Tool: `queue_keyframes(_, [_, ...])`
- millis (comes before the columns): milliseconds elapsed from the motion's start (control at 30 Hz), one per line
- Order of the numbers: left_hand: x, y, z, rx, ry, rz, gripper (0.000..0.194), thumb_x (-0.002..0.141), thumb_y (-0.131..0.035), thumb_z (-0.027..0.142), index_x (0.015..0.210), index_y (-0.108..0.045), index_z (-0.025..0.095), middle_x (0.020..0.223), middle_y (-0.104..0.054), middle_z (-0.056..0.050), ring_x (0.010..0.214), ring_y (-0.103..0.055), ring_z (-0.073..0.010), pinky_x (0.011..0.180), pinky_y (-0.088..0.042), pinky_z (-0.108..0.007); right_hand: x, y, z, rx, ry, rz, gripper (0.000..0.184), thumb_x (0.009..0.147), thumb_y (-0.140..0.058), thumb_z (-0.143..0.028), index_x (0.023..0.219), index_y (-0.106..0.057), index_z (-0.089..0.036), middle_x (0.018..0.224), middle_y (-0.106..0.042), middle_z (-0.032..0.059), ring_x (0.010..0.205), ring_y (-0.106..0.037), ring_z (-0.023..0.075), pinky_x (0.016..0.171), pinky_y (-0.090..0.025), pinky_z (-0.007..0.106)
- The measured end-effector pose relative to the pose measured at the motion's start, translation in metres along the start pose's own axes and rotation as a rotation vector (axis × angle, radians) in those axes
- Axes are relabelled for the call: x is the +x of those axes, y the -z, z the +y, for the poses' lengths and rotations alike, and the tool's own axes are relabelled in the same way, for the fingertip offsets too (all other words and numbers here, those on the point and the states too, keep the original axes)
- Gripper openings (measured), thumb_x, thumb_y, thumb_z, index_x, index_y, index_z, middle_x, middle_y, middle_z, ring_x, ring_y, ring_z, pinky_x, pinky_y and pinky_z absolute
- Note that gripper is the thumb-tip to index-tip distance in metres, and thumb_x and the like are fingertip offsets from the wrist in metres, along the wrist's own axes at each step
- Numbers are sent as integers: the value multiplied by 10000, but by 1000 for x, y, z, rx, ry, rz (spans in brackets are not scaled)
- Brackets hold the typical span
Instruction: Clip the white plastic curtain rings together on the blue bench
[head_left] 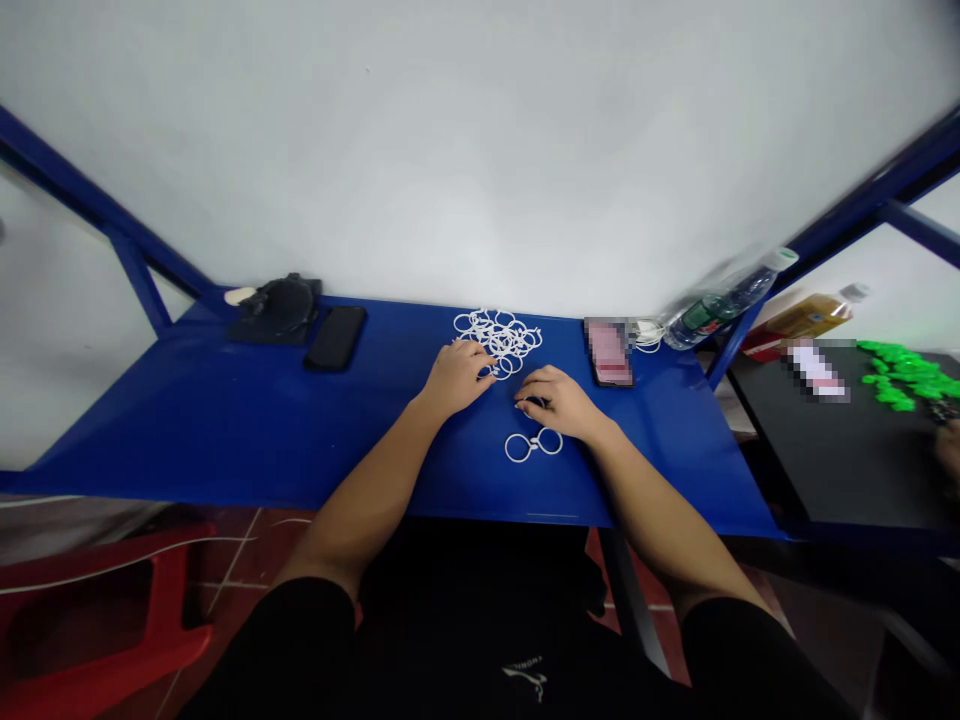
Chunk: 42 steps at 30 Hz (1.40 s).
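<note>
A pile of white plastic rings [516, 340] lies on the blue table [247, 430] near the wall. My left hand [456, 378] is at the pile's near left edge, its thumb and fingers closed on a white ring there. To the right, my right hand [561, 402] rests low over the table with a white ring pinched in its fingers, partly hidden by them. Just in front of that hand lie two white rings [534, 442], joined side by side at a small clip-like part.
A black phone [336, 338] and a black plastic bag [281, 308] lie on the left. Rightward are a phone with a lit screen [611, 352], a white cable [648, 335] and a leaning bottle [709, 315]. Green pieces [904, 372] cover part of a neighbouring dark table, beside another person's hand [951, 445].
</note>
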<state>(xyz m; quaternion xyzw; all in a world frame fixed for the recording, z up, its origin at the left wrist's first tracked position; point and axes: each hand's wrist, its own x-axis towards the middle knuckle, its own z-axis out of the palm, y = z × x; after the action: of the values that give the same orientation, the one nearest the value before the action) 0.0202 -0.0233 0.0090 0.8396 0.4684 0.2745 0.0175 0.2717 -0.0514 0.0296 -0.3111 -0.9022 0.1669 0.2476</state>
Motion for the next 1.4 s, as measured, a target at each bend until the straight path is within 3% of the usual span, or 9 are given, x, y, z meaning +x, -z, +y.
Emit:
queue_keyframes(167, [0,-7,5,38,-8,-40,311,916,-708,206,1223,-742,245,1054,-727,-89,1013,-624,-276,866,-453,-412,0,-4,1,59,21,-114,83,950,-701,-250,981,-776,-230,915,-773,27,855,-685,185,892,-496,359])
queue_keyframes(300, [2,-10,3,42,-12,-45,175,923,-686,190,1054,-787,248,998,-743,-74,968,-638,-267,854,-449,-416,-1,-2,1,30,-43,-92,91,936,-715,-255,996,-780,-233,851,-771,17,791,-677,180,820,-484,335])
queue_keyframes(467, [5,-3,7,1,6,110,125,939,-687,227,1008,-791,224,982,-766,-81,940,-666,-260,837,-461,-421,-1,1,2,-87,-136,95,138,959,-683,-267,1062,-757,-213,876,-769,42,841,-694,210,804,-455,354])
queue_keyframes(633, [3,5,29,-156,-61,326,163,993,-645,300,1051,-787,245,981,-796,-57,908,-712,-215,865,-504,-405,-2,1,-4,-69,-154,306,191,1015,-614,-334,1128,-742,-248,986,-791,68,900,-717,232,839,-496,390])
queue_keyframes(867, [-3,5,51,-245,-213,286,196,1032,-602,294,1062,-786,234,989,-816,-36,871,-747,-175,793,-522,-356,-3,1,-14,-13,-94,405,192,1023,-599,-342,1046,-770,-258,943,-793,66,852,-723,221,813,-544,388])
queue_keyframes(1067, [-3,4,51,-278,-132,282,187,1014,-643,357,978,-791,249,925,-813,-23,846,-749,-172,808,-537,-358,-4,1,-16,-2,-132,401,201,1021,-599,-354,1014,-771,-250,911,-788,67,827,-718,219,814,-562,386])
queue_keyframes(1400, [-3,0,51,-259,-133,255,235,1021,-623,345,860,-748,227,845,-797,-14,809,-737,-172,789,-501,-361,-4,-1,-15,-81,-84,386,203,1016,-568,-329,959,-739,-236,850,-778,63,785,-709,212,777,-545,376])
